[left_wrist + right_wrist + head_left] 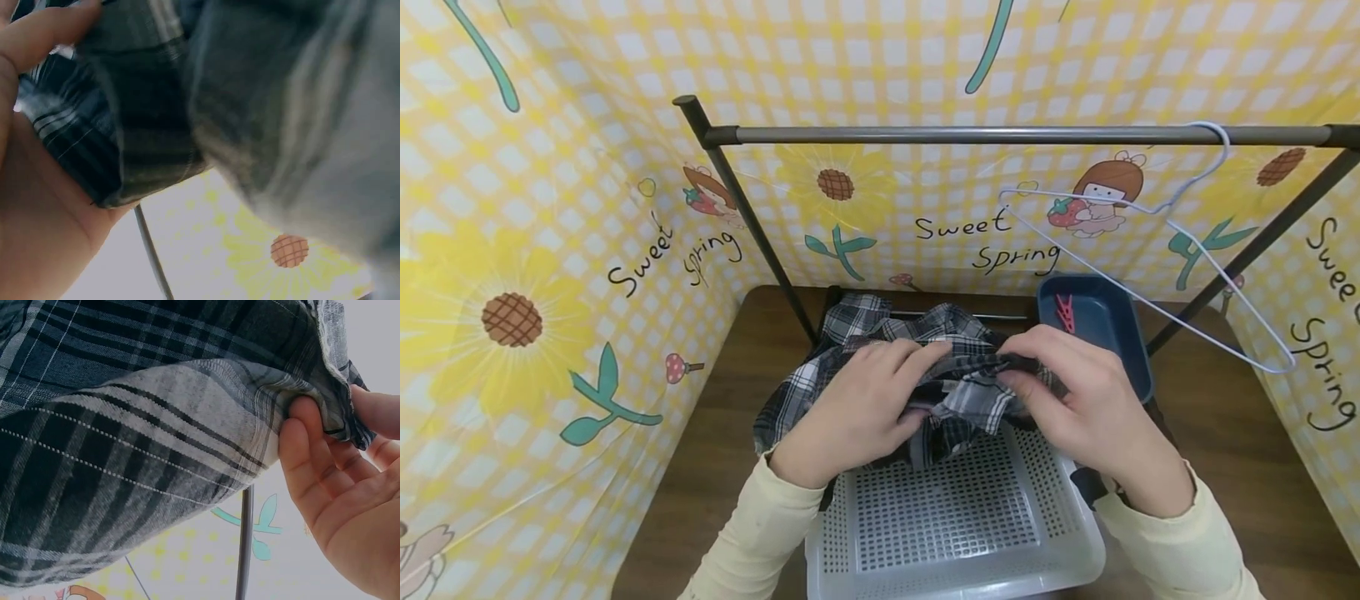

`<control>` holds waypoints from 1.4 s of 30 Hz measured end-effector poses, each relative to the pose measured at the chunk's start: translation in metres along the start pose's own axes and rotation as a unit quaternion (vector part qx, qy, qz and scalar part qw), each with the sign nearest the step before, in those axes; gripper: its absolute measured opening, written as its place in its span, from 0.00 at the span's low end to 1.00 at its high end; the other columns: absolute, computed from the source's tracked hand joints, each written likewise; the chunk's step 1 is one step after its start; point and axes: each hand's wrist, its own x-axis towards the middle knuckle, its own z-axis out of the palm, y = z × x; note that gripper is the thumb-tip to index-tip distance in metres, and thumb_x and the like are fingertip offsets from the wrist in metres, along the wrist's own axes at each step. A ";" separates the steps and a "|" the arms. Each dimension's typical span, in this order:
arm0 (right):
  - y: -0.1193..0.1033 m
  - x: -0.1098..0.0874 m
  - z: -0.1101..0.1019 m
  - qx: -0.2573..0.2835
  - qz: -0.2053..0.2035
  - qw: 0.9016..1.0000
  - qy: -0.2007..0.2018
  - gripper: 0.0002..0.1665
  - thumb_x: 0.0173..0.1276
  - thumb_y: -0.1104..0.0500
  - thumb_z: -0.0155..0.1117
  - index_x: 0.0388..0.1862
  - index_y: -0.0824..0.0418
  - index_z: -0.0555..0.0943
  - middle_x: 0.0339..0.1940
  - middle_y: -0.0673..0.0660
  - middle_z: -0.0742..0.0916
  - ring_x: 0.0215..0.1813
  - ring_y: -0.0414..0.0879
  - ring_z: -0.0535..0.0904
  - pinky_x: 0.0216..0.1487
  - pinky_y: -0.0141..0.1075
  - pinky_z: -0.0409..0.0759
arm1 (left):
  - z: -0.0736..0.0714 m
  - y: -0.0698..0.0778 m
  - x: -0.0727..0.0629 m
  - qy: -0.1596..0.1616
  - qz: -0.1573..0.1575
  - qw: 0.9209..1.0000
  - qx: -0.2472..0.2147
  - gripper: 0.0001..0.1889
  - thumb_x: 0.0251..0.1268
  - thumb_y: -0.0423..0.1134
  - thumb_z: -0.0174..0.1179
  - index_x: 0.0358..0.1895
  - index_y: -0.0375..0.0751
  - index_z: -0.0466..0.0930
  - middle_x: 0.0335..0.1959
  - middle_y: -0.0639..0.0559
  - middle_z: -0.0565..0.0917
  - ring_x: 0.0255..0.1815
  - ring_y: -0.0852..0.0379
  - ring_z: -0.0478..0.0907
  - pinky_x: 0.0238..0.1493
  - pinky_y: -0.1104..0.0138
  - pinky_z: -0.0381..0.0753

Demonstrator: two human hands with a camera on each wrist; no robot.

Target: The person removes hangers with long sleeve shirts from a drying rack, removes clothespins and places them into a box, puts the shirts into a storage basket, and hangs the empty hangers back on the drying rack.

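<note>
A black, grey and white plaid shirt (857,321) is bunched up between both hands, above the far part of a white perforated basket (955,517). With thumb and fingers, my right hand (1075,392) pinches a folded edge of the cloth, also seen in the right wrist view, where the shirt (156,425) hangs from the fingers. My left hand (857,408) holds the cloth on the other side, thumb below and fingers on top. In the left wrist view the shirt (150,119) lies across the palm and fills much of the picture; several fingertips are hidden.
Behind the hands stands a dark rack with a horizontal rail (955,135). A light purple wire hanger (1198,237) hangs at its right. Under it a blue tray (1105,321) holds a pink clothespin (1064,313). The wooden table (700,467) is walled by patterned yellow cloth.
</note>
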 end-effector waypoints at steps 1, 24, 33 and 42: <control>0.001 0.000 -0.001 -0.002 0.004 1.000 0.002 0.20 0.80 0.48 0.56 0.44 0.64 0.83 0.40 0.52 0.86 0.38 0.41 0.80 0.43 0.28 0.76 | 0.003 0.000 -0.001 0.013 0.007 1.000 -0.007 0.41 0.56 0.32 0.71 0.73 0.41 0.61 0.51 0.46 0.77 0.39 0.53 0.76 0.44 0.60 0.78; 0.008 -0.008 -0.001 -0.033 0.073 0.997 -0.005 0.21 0.55 0.77 0.72 0.46 0.62 0.83 0.40 0.50 0.86 0.36 0.41 0.77 0.40 0.29 0.75 | 0.002 0.006 -0.011 -0.041 -0.037 0.991 -0.124 0.05 0.72 0.41 0.61 0.36 0.50 0.78 0.40 0.54 0.69 0.28 0.61 0.66 0.27 0.69 0.70; 0.009 -0.008 -0.001 -0.013 0.103 0.995 -0.011 0.19 0.59 0.76 0.70 0.48 0.62 0.82 0.38 0.48 0.85 0.33 0.40 0.76 0.36 0.27 0.75 | -0.002 -0.003 -0.015 0.039 -0.058 0.968 -0.242 0.08 0.67 0.28 0.58 0.41 0.45 0.72 0.32 0.58 0.74 0.26 0.65 0.67 0.27 0.69 0.70; 0.010 -0.008 0.003 0.020 0.148 0.989 -0.004 0.17 0.61 0.76 0.68 0.47 0.62 0.82 0.35 0.47 0.84 0.33 0.40 0.76 0.36 0.28 0.75 | -0.001 -0.006 -0.011 0.041 -0.012 0.976 -0.215 0.09 0.71 0.24 0.53 0.44 0.42 0.78 0.43 0.55 0.80 0.40 0.62 0.74 0.43 0.69 0.77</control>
